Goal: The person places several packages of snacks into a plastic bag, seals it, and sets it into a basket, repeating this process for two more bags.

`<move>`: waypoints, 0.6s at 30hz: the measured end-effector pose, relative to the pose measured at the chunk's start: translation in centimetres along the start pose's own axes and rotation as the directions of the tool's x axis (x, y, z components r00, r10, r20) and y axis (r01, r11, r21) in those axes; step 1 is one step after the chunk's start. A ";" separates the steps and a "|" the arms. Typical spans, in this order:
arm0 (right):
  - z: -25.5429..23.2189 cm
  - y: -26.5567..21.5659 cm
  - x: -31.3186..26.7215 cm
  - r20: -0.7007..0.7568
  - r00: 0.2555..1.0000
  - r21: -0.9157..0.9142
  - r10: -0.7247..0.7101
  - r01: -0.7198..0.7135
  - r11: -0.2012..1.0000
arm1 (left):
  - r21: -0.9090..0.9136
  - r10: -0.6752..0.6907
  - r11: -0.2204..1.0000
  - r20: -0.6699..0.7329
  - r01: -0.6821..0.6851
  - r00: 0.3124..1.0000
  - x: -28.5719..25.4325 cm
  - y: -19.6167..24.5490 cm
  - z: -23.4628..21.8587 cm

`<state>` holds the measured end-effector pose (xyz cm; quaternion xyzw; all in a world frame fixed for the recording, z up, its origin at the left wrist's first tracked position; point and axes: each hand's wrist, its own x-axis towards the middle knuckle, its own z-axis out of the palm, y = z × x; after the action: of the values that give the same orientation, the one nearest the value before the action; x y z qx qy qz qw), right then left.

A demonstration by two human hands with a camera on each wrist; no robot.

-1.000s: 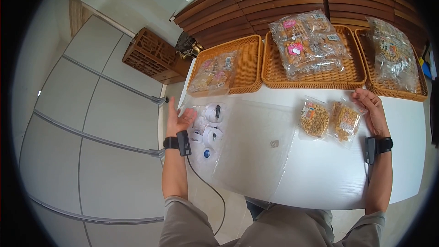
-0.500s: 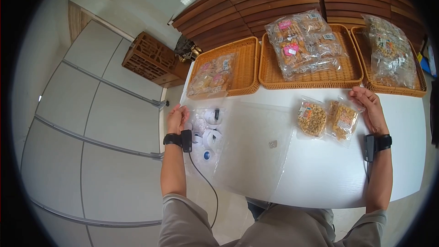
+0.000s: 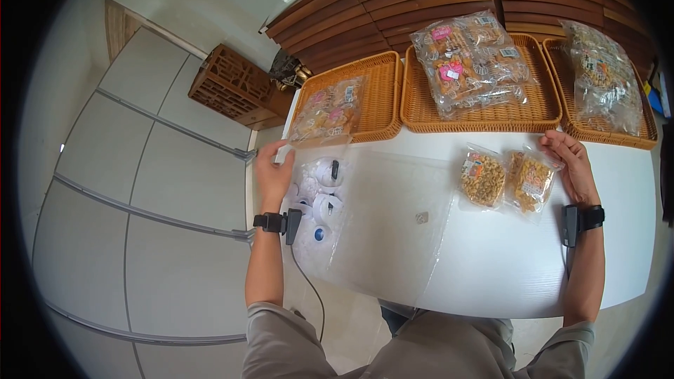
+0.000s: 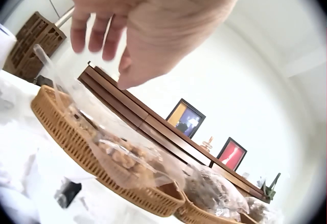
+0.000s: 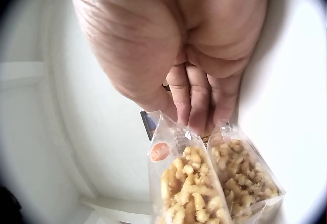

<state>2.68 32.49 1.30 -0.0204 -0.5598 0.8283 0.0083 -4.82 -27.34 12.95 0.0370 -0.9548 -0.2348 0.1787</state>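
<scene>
In the head view my left hand (image 3: pixel 272 174) is at the table's left edge, beside the clear plastic bag (image 3: pixel 393 228) and just below the left basket. Its fingers are loosely bent around nothing in the left wrist view, with the clear film (image 4: pixel 110 124) rising below them. My right hand (image 3: pixel 574 172) rests at the right of two snack packs, fingers relaxed, right by the corner of the nearer pack (image 3: pixel 530 181). The other pack (image 3: pixel 483 179) stands to its left. In the right wrist view both packs partly hide my right fingertips (image 5: pixel 196 116).
Along the back stand a left wicker basket (image 3: pixel 382 98), a middle basket (image 3: pixel 477 126) and a right basket (image 3: pixel 611 137), each holding bagged snacks. White rolls (image 3: pixel 326 207) lie under film at the table's left. A cable (image 3: pixel 312 288) hangs from my left wrist.
My left hand turned from palm-up, drew in its fingers, then moved up toward the left basket. The right hand and the two packs have stayed in place.
</scene>
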 end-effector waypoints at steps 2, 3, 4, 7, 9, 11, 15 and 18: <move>0.0 0.1 0.0 0.002 1.000 0.005 0.005 -0.005 1.000 | -0.195 0.096 0.978 0.137 -0.068 0.986 -1.2 3.6 0.8; 0.1 0.1 0.0 0.002 1.000 0.005 0.008 -0.008 1.000 | -0.294 0.151 0.952 0.196 -0.089 0.969 -1.8 4.9 1.3; 0.0 0.0 0.0 0.000 1.000 0.004 0.010 -0.010 1.000 | -0.172 0.307 0.945 0.168 -0.279 0.937 -2.2 5.8 1.7; 0.0 0.0 -0.1 0.001 1.000 0.011 0.010 -0.010 1.000 | 0.141 0.596 0.771 0.183 -0.621 0.782 -2.9 7.6 3.0; 0.0 0.1 0.0 -0.002 1.000 0.016 0.010 -0.010 1.000 | 0.258 0.597 0.734 0.195 -0.628 0.778 -3.2 8.1 3.7; 0.0 0.1 0.0 0.005 1.000 0.014 0.003 -0.003 1.000 | 0.264 0.581 0.761 0.128 -0.592 0.804 -2.7 6.2 5.3; 0.0 -0.1 -0.1 0.004 1.000 0.005 -0.004 0.004 1.000 | 0.183 0.502 0.821 0.223 -0.541 0.836 -2.5 5.4 6.0; 0.3 -0.1 -0.1 -0.004 1.000 0.006 0.004 -0.004 1.000 | 0.088 0.409 0.895 0.231 -0.438 0.883 -2.5 4.8 6.6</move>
<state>2.72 32.27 1.51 -0.0233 -0.5570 0.8301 0.0080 -4.83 -19.83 8.96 -0.1851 -0.9669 -0.1261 0.1226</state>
